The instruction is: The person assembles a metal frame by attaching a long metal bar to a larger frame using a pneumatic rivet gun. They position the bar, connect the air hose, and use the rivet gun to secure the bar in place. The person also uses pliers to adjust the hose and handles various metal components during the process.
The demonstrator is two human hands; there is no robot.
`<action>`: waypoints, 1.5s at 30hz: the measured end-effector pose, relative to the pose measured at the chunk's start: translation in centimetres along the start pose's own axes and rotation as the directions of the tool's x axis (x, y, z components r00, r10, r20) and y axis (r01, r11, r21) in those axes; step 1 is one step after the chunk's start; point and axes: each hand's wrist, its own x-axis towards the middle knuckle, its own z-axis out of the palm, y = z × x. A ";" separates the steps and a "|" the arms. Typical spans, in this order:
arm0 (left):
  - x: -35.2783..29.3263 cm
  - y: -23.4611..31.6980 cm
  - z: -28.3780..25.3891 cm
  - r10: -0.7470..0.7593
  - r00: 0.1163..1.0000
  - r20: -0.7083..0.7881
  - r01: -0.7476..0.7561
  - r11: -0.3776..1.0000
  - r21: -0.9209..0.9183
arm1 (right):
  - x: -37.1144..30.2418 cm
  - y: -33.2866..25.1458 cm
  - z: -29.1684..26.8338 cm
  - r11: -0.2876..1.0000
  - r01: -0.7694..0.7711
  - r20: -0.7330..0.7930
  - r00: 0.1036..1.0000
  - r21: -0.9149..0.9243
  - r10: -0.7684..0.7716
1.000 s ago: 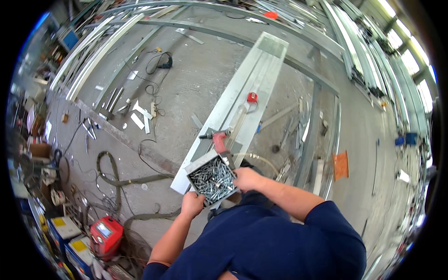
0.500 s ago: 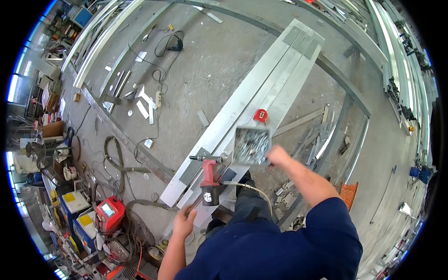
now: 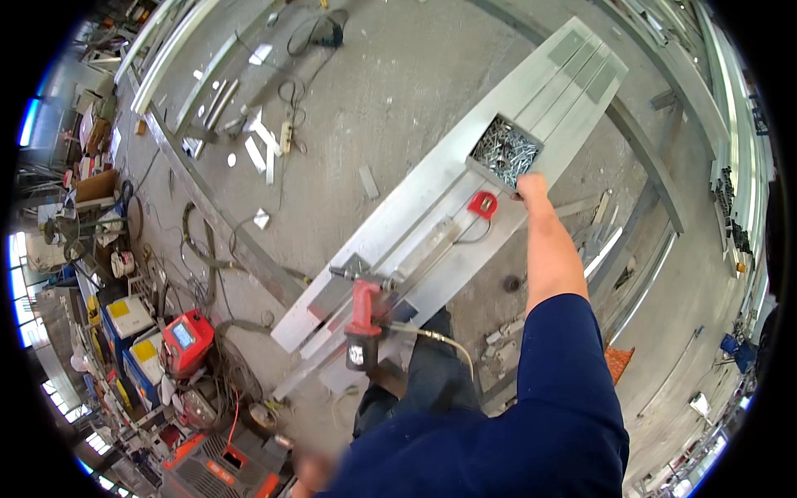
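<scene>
My right hand is stretched far forward, its fingers closed on the near right corner of an open square box. Inside the box lies a heap of small shiny metal fasteners that look like blind rivets. The box is over the long silvery metal panels. Just nearer to me on the panels is a red tape measure. A red and black air rivet gun with a pale hose rests at their near end. My left hand is low at the left, blurred, its fingers unreadable.
Steel frame beams run around the panels. Left stand a red machine with a screen, a grey and orange case and tangled cables. Metal offcuts and a power tool lie on the floor. Long profiles are stacked at the right.
My right hand has carried the box forward and to the right, farther up the panels. My left hand has drawn back toward the lower left. The view has shifted.
</scene>
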 end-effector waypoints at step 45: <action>19.5 -13.4 -4.2 0.090 0.357 0.930 -0.369 0.928 0.052 | -56.8 16.3 10.8 0.344 0.588 0.435 0.015 -0.732 0.900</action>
